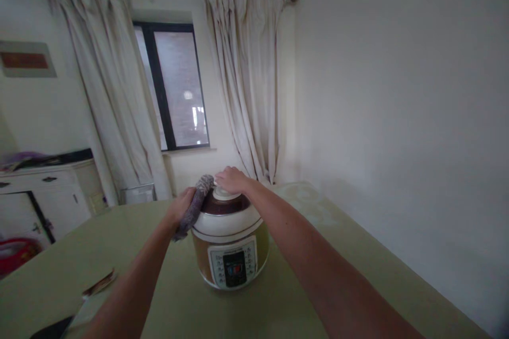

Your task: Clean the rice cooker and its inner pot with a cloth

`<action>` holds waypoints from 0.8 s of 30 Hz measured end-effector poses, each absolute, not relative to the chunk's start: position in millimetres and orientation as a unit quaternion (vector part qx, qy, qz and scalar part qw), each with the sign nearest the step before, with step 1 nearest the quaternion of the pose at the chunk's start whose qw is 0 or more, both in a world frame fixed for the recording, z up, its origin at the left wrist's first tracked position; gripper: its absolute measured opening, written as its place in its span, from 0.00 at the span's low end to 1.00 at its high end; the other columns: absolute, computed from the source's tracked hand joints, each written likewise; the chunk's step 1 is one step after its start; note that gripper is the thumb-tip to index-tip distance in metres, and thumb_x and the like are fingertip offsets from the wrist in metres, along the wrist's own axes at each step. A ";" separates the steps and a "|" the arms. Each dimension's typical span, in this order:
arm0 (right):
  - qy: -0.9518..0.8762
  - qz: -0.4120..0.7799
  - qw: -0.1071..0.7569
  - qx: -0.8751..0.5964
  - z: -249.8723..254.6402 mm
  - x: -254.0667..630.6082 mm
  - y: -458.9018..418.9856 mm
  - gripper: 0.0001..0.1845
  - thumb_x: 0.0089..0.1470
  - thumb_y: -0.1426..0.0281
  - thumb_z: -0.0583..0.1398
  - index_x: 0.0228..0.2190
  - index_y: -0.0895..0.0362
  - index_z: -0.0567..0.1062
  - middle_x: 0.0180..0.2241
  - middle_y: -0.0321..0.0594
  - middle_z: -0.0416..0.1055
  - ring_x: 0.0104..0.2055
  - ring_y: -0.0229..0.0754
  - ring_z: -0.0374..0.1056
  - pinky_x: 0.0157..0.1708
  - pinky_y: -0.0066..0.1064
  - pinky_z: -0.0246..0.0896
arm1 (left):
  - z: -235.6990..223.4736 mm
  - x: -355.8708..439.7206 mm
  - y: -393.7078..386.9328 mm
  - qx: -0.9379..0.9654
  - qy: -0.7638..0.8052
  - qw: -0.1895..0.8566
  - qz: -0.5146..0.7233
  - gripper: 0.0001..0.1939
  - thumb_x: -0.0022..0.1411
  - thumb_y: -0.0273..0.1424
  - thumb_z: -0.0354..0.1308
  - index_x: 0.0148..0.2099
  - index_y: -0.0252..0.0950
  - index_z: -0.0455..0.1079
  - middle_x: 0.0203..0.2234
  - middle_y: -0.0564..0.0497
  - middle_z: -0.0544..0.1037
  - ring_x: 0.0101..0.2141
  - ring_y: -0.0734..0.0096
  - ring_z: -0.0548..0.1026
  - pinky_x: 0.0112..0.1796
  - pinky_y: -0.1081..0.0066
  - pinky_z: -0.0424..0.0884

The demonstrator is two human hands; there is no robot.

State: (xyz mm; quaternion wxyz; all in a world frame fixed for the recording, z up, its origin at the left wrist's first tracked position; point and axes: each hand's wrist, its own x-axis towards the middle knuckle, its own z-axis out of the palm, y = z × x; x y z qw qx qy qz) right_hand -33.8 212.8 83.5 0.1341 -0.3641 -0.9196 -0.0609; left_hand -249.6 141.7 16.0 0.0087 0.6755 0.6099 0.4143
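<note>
An electric pressure cooker (204, 262) with a white rim, a dark brown lid top and a front control panel stands upright on a green table. My left hand (185, 204) is closed on a grey knitted cloth (194, 212), which lies against the left side of the lid and hangs down beside the cooker. On top, my right hand (231, 179) rests over the white lid handle (226, 194), fingers bent around it. Its fingertips are partly hidden behind the hand.
The green table (302, 275) runs along a white wall on the right. Near its left front lie a small brown item (98, 283) and a dark flat object (53, 327). A white cabinet (51, 190) and a red basket (18, 257) stand at the left.
</note>
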 end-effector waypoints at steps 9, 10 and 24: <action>-0.913 0.027 0.141 -0.382 84.0 -41.5 223.5 0.24 0.67 0.63 0.54 0.60 0.49 0.76 0.63 0.41 0.75 0.61 0.48 0.74 0.57 0.38 0.70 | -66.3 -140.9 37.5 0.691 0.437 -0.361 0.449 0.32 0.69 0.35 0.56 0.73 0.38 0.64 0.70 0.38 0.68 0.69 0.41 0.63 0.68 0.41 0.57; -0.913 0.030 0.141 -0.381 84.2 -41.4 223.1 0.22 0.68 0.64 0.53 0.58 0.49 0.77 0.62 0.41 0.76 0.61 0.48 0.74 0.56 0.38 0.70 | -64.9 -125.6 35.5 0.716 0.414 -0.384 0.411 0.32 0.68 0.37 0.59 0.72 0.39 0.66 0.70 0.40 0.69 0.69 0.42 0.63 0.69 0.43 0.55; -0.914 -0.009 0.132 -0.385 90.1 -33.5 205.4 0.22 0.73 0.63 0.47 0.52 0.53 0.78 0.59 0.51 0.76 0.59 0.53 0.74 0.55 0.44 0.69 | -158.7 -37.7 56.5 0.800 0.232 -0.553 -0.025 0.22 0.59 0.40 0.63 0.54 0.44 0.84 0.55 0.47 0.83 0.66 0.46 0.72 0.63 0.38 0.66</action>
